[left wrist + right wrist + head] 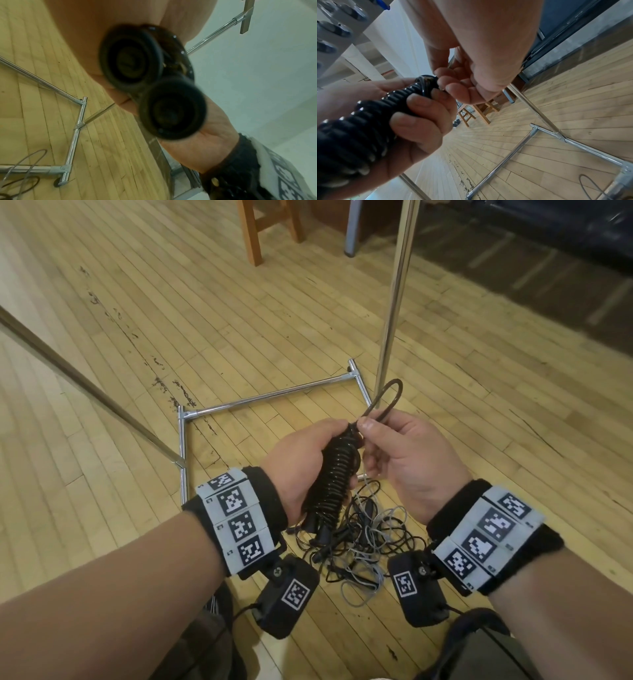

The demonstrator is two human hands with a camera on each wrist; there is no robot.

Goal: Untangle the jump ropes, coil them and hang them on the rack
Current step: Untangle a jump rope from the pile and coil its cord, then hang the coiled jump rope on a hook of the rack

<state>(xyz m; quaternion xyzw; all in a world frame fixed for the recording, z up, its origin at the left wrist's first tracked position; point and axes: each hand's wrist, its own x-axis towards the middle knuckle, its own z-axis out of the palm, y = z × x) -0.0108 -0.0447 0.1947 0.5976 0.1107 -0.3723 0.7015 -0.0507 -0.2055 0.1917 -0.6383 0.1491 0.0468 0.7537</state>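
Pale wooden floorboards [137,313] ran under everything, and the chrome rack [270,397] stood on them just beyond your hands, its base bars forming a frame and one upright pole rising past your right hand. You held your left hand [301,463] wrapped around a black jump rope [337,474] wound into a tight, spiral bundle, fingers curled over its upper half; in the left wrist view the round ends of its two handles [171,112] pointed at the camera, side by side and blurred. Your right hand [400,453] pinched a short loop of the same black rope [387,398] between thumb and forefinger at the top of the bundle, the loop standing up in front of the rack's pole, while your other fingers stayed loosely curled. Beneath the bundle, inside the rack's base frame, a tangled heap of black and grey ropes [363,539] lay on the floor. Beyond the rack stood a wooden stool [260,224].
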